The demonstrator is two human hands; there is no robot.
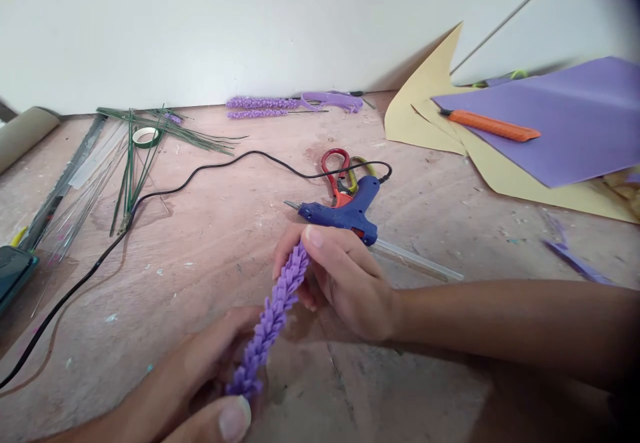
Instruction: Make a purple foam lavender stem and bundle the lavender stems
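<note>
A purple lavender-like flower spike, covered in small overlapping foam petals, slants between my two hands. Its upper end is pinched between the thumb and fingers of my right hand. At the lower end, my left hand curls around the spike, the thumb beside its tip and the fingers partly hidden behind it. Just beyond my right hand lies a blue hot glue gun, a clear glue stick protruding from its back. Red-handled cutters or pliers rest behind the glue gun.
A black cord runs leftward across the table. Green wire stems and a roll of tape lie at left. Several purple spikes sit by the wall. An orange cutter knife rests on purple foam sheet over yellow sheets.
</note>
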